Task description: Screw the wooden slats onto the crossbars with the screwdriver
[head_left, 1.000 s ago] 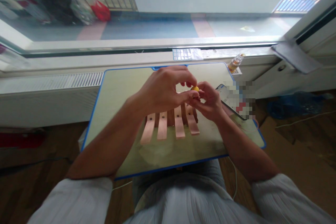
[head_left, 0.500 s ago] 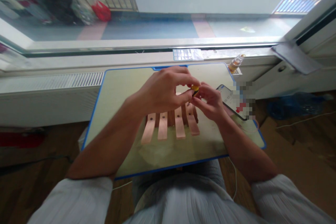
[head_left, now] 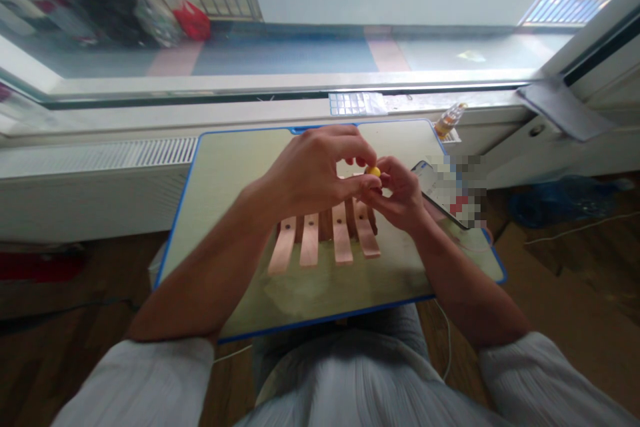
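The left hand (head_left: 317,170) reaches over from the left, its thumb and forefinger pinching a small yellow piece (head_left: 374,172); the piece lies at the very tips of that hand, on its right side, well out from the palm, with only its rounded yellow end showing; the right hand (head_left: 400,193) comes in from the other side, its fingers bunched just beside and below the piece, nearly meeting the left thumb; whether it grips the lower part, I cannot tell, since the fingers hide what is between them; under and in front of the hands, four pale strips (head_left: 343,247) lie side by side across brown wood (head_left: 326,223), their near ends pointing towards the person, each with a dark spot along its length; the piece is above the far part of the rightmost strip, though the fingers cover whatever is directly beneath; the far ends of the strips are mostly hidden by the left hand; a phone (head_left: 433,191) lies slantwise to the right of the right hand, partly blurred out, on the blue-edged tabletop (head_left: 300,293); a bottle (head_left: 450,121) is just beyond the far right corner.
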